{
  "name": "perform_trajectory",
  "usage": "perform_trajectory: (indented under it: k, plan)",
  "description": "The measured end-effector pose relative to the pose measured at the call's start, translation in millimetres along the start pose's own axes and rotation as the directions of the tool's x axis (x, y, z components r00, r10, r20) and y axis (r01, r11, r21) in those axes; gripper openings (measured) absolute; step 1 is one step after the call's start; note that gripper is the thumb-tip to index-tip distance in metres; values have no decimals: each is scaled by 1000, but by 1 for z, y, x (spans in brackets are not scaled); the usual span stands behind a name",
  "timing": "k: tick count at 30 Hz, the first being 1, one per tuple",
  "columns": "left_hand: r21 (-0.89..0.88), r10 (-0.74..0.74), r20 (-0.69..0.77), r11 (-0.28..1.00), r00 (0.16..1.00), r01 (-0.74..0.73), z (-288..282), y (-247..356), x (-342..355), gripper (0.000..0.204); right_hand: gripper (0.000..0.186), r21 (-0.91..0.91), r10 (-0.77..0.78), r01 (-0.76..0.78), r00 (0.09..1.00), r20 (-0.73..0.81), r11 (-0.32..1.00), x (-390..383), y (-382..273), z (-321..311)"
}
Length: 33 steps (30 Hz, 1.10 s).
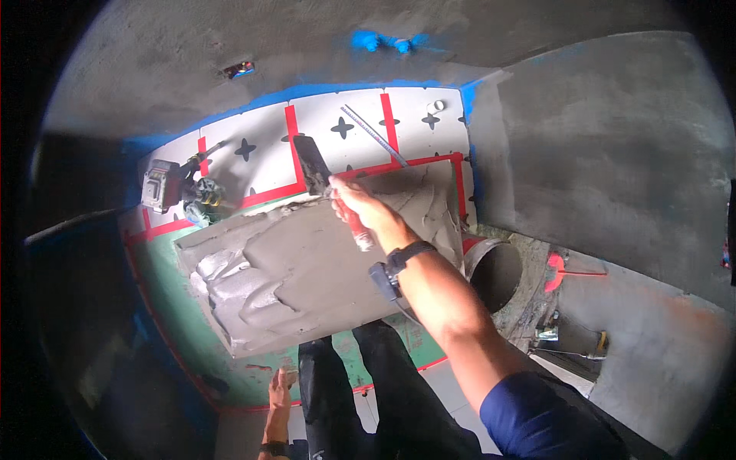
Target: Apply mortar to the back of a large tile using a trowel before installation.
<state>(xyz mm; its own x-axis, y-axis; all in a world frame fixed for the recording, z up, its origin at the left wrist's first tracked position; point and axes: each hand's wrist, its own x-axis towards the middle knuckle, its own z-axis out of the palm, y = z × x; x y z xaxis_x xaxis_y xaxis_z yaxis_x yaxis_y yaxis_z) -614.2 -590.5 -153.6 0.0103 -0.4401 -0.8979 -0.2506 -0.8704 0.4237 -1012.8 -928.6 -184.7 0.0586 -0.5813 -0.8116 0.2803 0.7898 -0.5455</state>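
Observation:
My right hand (354,201) is wrapped round the red handle of a trowel (313,162). The trowel's dark, smeared blade points away from me, over the far edge of a large rectangular slab (307,249). Wet grey mortar covers the slab's upper face, smooth through the middle and ridged at the left end and right corner. Below the slab's near edge is my left hand (281,387), fingers stretched out and holding nothing visible. A dark band with a small device (387,280) sits on my right wrist.
White tiles with red tape (291,134) lie beyond the slab; on them are a cordless power tool (165,186), a ruler (374,136) and a small white cylinder (436,106). A bucket (494,272) stands at right, near a red tool (558,273). Grey walls (598,153) enclose the space.

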Motion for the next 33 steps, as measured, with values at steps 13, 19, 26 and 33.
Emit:
perform_trajectory:
  k: [13,19,26,33]
  plan:
    - [-189,-133,-32,974,991,125,-78,-106,-3,63,37,-38,147,-150,987,-72,988,-71,40,38]
    - [-217,-145,0,966,989,141,-79,-92,-2,63,37,-160,16,-6,998,62,987,24,9,142]
    - [-322,-80,-8,944,997,73,-72,-96,2,54,38,-29,235,-237,971,-54,971,-76,15,94]
    - [-405,-117,9,908,993,110,-73,-103,-1,58,34,-119,154,-166,982,-106,979,-64,62,158]
